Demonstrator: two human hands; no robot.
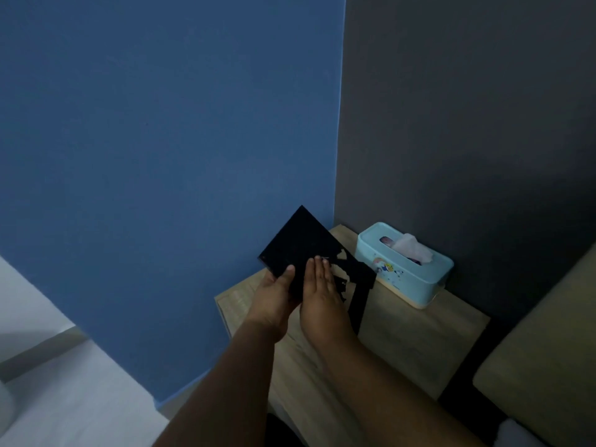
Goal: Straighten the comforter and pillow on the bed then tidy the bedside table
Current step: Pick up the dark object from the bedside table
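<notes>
The left hand (274,290) grips the black case (296,243) above the bedside table (419,337); the right hand (322,291) presses flat on it. Tuck its strap (358,304) in, then lay it square by the tissue box (392,272).

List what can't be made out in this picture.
Head view:
- Black flat item: too dark to identify; where its dangling strap attaches is hidden by the right hand.
- Left hand: fingers hidden behind the item.
- Bed: cut off by the right edge; no pillow identifiable.
- Tissue box: print too small to read.
</notes>
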